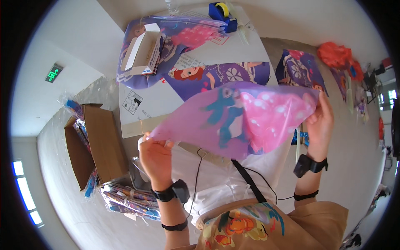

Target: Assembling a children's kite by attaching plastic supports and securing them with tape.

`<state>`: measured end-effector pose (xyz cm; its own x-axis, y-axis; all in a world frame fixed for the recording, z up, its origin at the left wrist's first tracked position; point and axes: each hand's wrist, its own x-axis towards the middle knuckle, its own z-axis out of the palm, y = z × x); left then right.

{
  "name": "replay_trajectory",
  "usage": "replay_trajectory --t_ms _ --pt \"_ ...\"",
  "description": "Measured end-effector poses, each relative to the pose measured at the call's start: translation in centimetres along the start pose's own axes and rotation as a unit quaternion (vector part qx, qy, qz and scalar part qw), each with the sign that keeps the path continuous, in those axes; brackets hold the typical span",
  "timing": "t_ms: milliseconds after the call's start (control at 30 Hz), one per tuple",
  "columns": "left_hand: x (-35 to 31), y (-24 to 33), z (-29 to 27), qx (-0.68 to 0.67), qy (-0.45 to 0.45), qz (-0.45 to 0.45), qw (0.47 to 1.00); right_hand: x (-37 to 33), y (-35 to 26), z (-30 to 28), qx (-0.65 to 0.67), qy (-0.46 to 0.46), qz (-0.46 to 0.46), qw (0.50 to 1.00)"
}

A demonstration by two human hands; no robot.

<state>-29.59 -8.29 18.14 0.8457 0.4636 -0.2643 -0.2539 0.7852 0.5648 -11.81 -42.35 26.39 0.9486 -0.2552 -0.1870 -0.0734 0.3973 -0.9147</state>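
A thin printed sheet [225, 121], purple with a pink patch and a teal figure, is stretched out in front of my body above my lap. Its left corner is pinched in my left hand [156, 160]. My right hand [321, 125] grips the opposite corner, a little higher, with the fingers partly behind the sheet. Just beyond lies another printed sheet [225, 75] with a cartoon figure, flat on the white table [131, 118]. The held sheet covers the table's near edge.
An opened white carton [143, 52] rests on purple sheets at the table's far left. A blue tape dispenser [223, 17] stands at the back. A cardboard box [106, 143] and bundled packages [131, 202] are on the floor at left. At right are more printed sheets [301, 71] and a red bag [334, 54].
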Motion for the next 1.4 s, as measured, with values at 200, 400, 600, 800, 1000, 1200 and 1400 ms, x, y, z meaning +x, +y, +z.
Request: replay_trajectory --t_ms 200,400,600,800,1000,1200,1400 --pt "2.6 4.5 -3.5 -0.037 -0.068 -0.014 0.997 7.4 -3.4 -8.5 0.14 -0.092 0.047 0.985" --pt "3.3 9.5 -5.3 -0.032 -0.068 0.015 0.997 13.6 -4.7 -12.1 0.2 -0.093 0.071 0.973" --pt "4.5 14.5 -15.0 -0.064 -0.024 0.043 0.997 19.7 -2.2 -10.1 0.189 -0.087 0.106 0.972" --pt "2.6 14.8 -17.2 -0.086 0.22 0.132 0.963 25.4 -0.6 -6.7 0.111 -0.106 0.013 0.988" --pt "0.3 14.6 -20.0 -0.034 0.279 0.138 0.95 27.3 1.8 -3.6 0.048 -0.074 -0.058 0.994" --pt "-1.8 6.8 -11.2 0.629 0.216 0.117 0.737 34.5 5.3 0.2 -0.329 -0.069 -0.345 0.876" --pt "-5.3 -3.1 -7.8 0.967 -0.13 0.083 0.204 32.7 12.8 14.3 -0.474 -0.219 -0.496 0.694"
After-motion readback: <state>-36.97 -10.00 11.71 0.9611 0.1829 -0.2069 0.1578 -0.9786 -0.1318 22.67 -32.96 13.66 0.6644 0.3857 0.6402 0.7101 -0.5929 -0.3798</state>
